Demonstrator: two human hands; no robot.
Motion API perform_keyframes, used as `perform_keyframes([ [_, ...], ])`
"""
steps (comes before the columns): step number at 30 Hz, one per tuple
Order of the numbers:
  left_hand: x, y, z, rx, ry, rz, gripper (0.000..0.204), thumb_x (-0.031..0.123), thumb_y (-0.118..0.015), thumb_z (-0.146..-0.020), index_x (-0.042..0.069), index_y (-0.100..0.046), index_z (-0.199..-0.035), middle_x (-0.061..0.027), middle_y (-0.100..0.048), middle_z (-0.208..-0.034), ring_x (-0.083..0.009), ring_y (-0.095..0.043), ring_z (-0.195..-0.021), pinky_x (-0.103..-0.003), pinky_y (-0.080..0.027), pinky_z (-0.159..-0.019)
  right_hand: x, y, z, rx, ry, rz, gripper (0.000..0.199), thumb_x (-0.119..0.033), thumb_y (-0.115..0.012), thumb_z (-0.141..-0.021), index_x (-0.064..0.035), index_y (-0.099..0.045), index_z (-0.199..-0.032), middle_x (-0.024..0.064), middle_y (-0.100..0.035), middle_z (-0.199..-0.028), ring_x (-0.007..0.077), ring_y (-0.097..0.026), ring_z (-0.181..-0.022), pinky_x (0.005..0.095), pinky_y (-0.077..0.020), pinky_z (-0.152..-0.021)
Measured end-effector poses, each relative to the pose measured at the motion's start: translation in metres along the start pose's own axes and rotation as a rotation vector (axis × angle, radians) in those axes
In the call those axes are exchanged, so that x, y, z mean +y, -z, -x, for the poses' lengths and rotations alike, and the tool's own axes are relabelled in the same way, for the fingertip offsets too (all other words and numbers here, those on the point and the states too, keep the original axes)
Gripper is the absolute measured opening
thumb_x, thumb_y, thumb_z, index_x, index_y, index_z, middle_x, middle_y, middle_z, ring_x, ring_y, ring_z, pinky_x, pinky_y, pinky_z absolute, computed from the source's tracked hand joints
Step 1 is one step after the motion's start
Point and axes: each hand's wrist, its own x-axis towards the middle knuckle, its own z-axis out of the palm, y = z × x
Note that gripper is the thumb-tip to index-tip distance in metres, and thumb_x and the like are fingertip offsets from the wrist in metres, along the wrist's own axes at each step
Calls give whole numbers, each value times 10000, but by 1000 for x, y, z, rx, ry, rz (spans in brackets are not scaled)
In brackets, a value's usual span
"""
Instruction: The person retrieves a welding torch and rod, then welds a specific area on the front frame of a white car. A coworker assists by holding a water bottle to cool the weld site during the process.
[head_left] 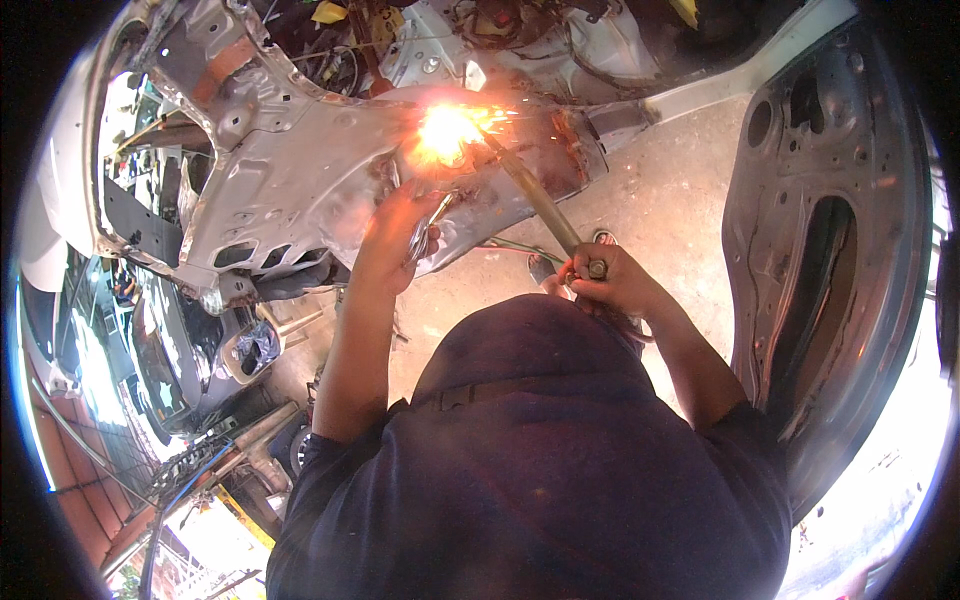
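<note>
My right hand [612,282] is wrapped round the valve end of a long brass-coloured gas torch [540,200]. The torch slants up and left, and its tip is lost in a bright orange-white glare [447,135] with sparks, against a bare grey car body panel [300,175]. Just below the glare, my left hand [393,232] closes round a shiny metal tool that looks like pliers [420,238]. The jaws point up toward the glare; whether they grip the panel I cannot tell. Around the glare the metal looks scorched and brown.
A detached grey car door [830,230] stands upright at the right. The engine bay with loose wiring [500,30] lies beyond the panel. A thin hose [520,246] runs near my feet over the concrete floor [670,190]. Parts and a plastic container [250,350] sit at the left.
</note>
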Motion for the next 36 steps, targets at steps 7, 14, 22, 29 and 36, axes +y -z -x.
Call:
perform_keyframes([
  [7, -16, 22, 13, 127, -117, -138, 538, 176, -761, -971, 34, -542, -1442, -48, -666, -1047, -118, -613, -719, -263, -507, -590, -12, 1, 8, -66, -36, -140, 238, -16, -721, -949, -104, -515, -871, 81, -709, -1105, 99, -655, -742, 272, -568, -624],
  [14, -21, 33, 16, 187, -179, -188, 576, 167, -791, -952, 24, -499, -1427, -76, -664, -1005, -135, -612, -749, -289, -511, -641, -25, -4, 11, -71, -10, -179, 244, -19, -727, -948, -121, -524, -860, 77, -699, -1098, 68, -635, -731, 243, -547, -602],
  [22, -11, 32, 4, 266, -255, -491, 624, 210, -843, -911, 3, -514, -1398, -82, -695, -981, -148, -652, -804, -307, -514, -701, -25, -13, 6, -61, 0, -117, 246, -32, -727, -950, -126, -517, -860, 71, -696, -1087, 74, -631, -748, 241, -536, -614],
  [29, 15, 17, 16, 277, -254, -650, 601, 153, -889, -822, -47, -598, -1308, -154, -753, -1107, -169, -700, -903, -310, -552, -803, -28, -14, 3, -42, -39, -97, 254, -29, -718, -940, -131, -497, -864, 68, -695, -1070, 83, -637, -736, 252, -531, -607],
  [36, 3, 29, 6, 257, -200, -515, 632, 148, -892, -817, -56, -600, -1340, -132, -760, -1051, -162, -689, -875, -302, -535, -769, -21, -13, -3, -85, 11, -139, 251, -31, -710, -943, -138, -498, -864, 70, -694, -1043, 90, -635, -686, 254, -527, -576],
])
